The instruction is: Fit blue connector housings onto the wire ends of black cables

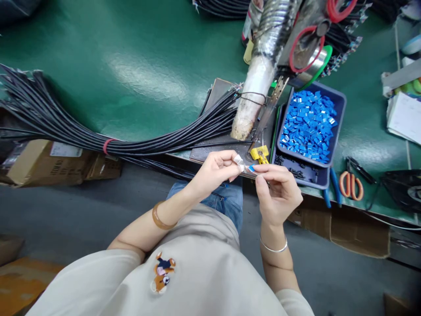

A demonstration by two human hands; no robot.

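My left hand [215, 170] is closed in a pinch, its taped fingertips gripping the end of a thin black cable at the table's front edge. My right hand [278, 191] is also closed, pinching a small blue connector [251, 168] that meets the left fingertips. Both hands hover just in front of a dark work plate [210, 151]. A bundle of black cables [108, 140] tied with a red band stretches off to the left. A dark blue tray [338, 109] heaped with several small blue connectors stands just right of the hands.
A foil-wrapped tube [259, 74] and solder spool [315, 61] stand behind the plate. A yellow clip [259, 153] lies by the tray. Orange-handled scissors [351, 185] and blue-handled pliers [330, 188] lie at the right. Cardboard boxes [42, 162] sit below the green table [131, 66].
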